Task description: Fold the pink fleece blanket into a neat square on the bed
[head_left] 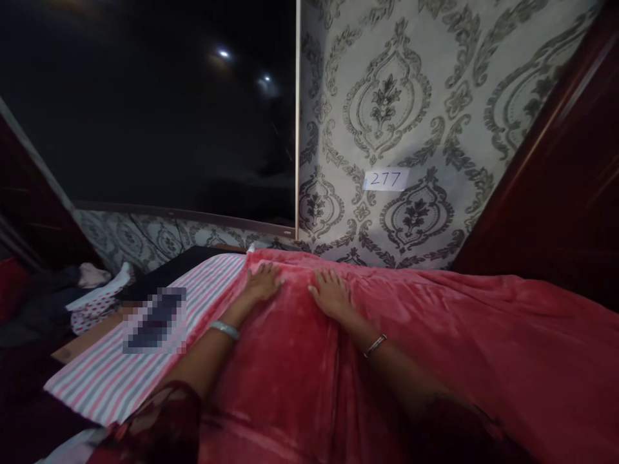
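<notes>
At far left, a red cloth point(12, 287) is lying in shadow, near a white piece with red dots point(91, 316). A brown board point(72, 345) is jutting out beneath a pink, grey and white striped cloth point(207, 280), where a pixelated patch point(155, 322) is hiding a dark object. Above, a large dark screen point(169, 129) is reflecting two points of light. Right of the stripes, a red blanket point(285, 361) is spreading across the foreground to the right edge, creasing in places. The person's left hand point(262, 283), a pale bangle point(225, 330) circling the wrist, is resting palm down near the blanket's far edge, its grip lying wide and holding nothing. Just beside it, the right hand point(332, 296) is resting likewise, fingers spread, a slim bracelet point(374, 345) circling that wrist. Behind, a paper reading "277" point(385, 179) is clinging to patterned wallpaper point(387, 96), while a dark reddish panel point(556, 180) is slanting down at far right.
</notes>
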A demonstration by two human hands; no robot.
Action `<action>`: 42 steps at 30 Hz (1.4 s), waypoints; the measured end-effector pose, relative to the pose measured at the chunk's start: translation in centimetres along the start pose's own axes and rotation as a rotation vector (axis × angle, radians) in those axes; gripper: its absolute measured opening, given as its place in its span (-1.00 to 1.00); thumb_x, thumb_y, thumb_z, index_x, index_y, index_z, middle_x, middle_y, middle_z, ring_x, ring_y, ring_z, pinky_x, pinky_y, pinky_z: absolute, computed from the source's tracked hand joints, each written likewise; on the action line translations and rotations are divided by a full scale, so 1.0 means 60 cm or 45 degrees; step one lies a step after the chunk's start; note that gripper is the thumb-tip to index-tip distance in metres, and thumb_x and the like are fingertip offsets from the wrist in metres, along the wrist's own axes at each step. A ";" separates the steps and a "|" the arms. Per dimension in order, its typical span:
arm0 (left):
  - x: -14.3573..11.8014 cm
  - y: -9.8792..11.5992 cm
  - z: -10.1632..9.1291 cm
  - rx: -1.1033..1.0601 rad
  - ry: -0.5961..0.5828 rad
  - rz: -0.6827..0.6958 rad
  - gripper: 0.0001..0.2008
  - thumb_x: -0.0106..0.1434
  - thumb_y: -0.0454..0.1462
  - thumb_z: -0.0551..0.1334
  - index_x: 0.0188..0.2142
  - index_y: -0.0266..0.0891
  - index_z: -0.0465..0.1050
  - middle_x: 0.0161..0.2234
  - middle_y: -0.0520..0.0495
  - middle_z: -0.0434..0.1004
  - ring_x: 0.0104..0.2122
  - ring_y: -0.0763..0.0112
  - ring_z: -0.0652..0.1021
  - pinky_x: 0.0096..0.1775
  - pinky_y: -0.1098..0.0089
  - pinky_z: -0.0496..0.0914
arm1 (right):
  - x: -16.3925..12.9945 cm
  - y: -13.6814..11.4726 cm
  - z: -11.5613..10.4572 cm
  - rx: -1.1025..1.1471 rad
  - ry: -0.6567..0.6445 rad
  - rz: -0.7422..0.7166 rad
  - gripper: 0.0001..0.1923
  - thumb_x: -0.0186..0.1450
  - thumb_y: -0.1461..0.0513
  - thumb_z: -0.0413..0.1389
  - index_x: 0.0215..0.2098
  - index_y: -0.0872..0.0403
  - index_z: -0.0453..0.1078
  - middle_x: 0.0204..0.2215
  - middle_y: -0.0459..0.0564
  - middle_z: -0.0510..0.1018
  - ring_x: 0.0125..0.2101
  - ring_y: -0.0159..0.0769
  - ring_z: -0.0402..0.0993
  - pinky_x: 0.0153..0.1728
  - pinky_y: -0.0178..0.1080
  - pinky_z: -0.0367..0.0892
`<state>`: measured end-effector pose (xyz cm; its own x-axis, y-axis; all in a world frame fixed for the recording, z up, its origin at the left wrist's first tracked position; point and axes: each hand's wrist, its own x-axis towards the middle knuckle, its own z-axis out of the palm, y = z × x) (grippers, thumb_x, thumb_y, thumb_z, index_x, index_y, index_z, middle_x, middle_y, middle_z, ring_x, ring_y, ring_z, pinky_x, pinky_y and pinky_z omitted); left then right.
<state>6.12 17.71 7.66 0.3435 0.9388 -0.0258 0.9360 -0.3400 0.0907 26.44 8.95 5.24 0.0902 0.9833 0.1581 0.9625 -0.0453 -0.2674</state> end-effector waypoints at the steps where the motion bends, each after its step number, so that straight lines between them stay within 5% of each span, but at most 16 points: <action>1: 0.013 0.002 0.003 -0.009 0.000 0.016 -0.37 0.39 0.03 -0.09 0.38 -0.09 0.06 0.45 -0.14 -0.09 0.41 0.05 -0.04 0.30 -0.19 -0.12 | 0.005 0.007 0.004 -0.010 -0.009 0.007 -0.34 0.45 0.04 -0.13 0.43 0.14 0.02 0.42 0.19 0.01 0.41 0.01 -0.18 0.34 0.07 -0.22; 10: 0.036 -0.024 0.074 -0.039 0.071 -0.090 -0.31 0.38 0.09 -0.16 0.42 -0.08 -0.02 0.46 -0.08 -0.18 0.40 -0.15 -0.06 0.23 -0.29 0.04 | 0.005 0.040 0.065 0.010 -0.100 0.067 -0.23 0.43 -0.09 -0.15 0.44 0.21 -0.04 0.43 0.26 -0.04 0.41 0.06 -0.20 0.34 0.08 -0.27; 17: 0.029 -0.014 0.024 -0.014 -0.115 -0.071 -0.32 0.39 0.09 -0.11 0.41 -0.09 0.01 0.46 -0.15 -0.18 0.39 -0.19 -0.01 0.23 -0.28 0.03 | 0.000 0.030 0.017 0.006 -0.218 0.084 -0.25 0.46 -0.06 -0.18 0.45 0.21 -0.09 0.43 0.26 -0.07 0.42 0.00 -0.23 0.34 0.05 -0.26; 22: -0.058 -0.026 -0.007 0.033 -0.115 0.084 -0.37 0.40 0.07 -0.08 0.37 -0.09 0.13 0.44 -0.17 -0.05 0.41 -0.08 -0.04 0.29 -0.23 -0.17 | -0.082 -0.009 -0.024 0.036 -0.253 -0.006 -0.24 0.45 -0.08 -0.16 0.46 0.17 -0.10 0.44 0.26 -0.13 0.43 0.08 -0.34 0.34 0.11 -0.28; 25: -0.145 -0.042 0.021 0.083 0.012 0.288 -0.36 0.40 0.09 -0.05 0.39 -0.01 0.06 0.45 -0.12 -0.08 0.42 0.00 -0.08 0.32 -0.16 -0.20 | -0.168 -0.030 -0.015 0.070 -0.290 -0.240 -0.16 0.39 -0.17 -0.08 0.47 0.04 -0.14 0.46 0.18 -0.19 0.42 0.12 -0.40 0.34 0.16 -0.33; 28: -0.205 -0.060 0.066 0.114 0.084 0.297 -0.34 0.40 0.08 -0.02 0.41 -0.03 0.02 0.44 -0.15 -0.07 0.41 -0.08 -0.07 0.29 -0.24 -0.12 | -0.226 -0.036 0.012 0.071 -0.358 -0.392 -0.11 0.33 -0.23 -0.02 0.47 -0.06 -0.13 0.47 0.11 -0.30 0.42 0.14 -0.48 0.33 0.22 -0.38; 33: -0.216 -0.070 0.097 0.105 0.128 0.255 -0.34 0.41 0.04 -0.03 0.43 -0.08 -0.05 0.45 -0.17 -0.12 0.42 -0.05 -0.10 0.27 -0.28 -0.09 | -0.236 -0.032 0.024 0.002 -0.348 -0.410 -0.13 0.35 -0.19 -0.01 0.47 -0.05 -0.13 0.47 0.13 -0.32 0.42 0.15 -0.50 0.32 0.23 -0.43; 38: -0.213 -0.089 0.081 0.026 0.066 0.278 -0.33 0.38 0.03 0.05 0.40 -0.06 0.03 0.45 -0.16 -0.13 0.42 -0.04 -0.10 0.28 -0.24 -0.07 | -0.272 -0.040 -0.010 0.062 -0.450 -0.453 -0.18 0.37 -0.18 -0.02 0.46 -0.09 -0.13 0.47 0.10 -0.33 0.42 0.15 -0.51 0.31 0.27 -0.42; 42: -0.231 -0.122 0.066 -0.137 0.158 0.114 -0.27 0.29 -0.01 0.14 0.36 -0.30 0.13 0.41 -0.31 0.00 0.39 -0.04 0.08 0.31 -0.02 0.05 | -0.320 -0.041 -0.026 0.165 -0.556 -0.571 -0.18 0.35 -0.20 0.00 0.45 -0.16 -0.11 0.47 0.02 -0.28 0.42 0.14 -0.50 0.32 0.27 -0.35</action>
<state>-5.19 6.95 3.40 0.4067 0.9070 0.1097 0.8863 -0.4208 0.1935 22.76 -10.08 4.36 -0.4531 0.8842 -0.1135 0.8413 0.3820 -0.3826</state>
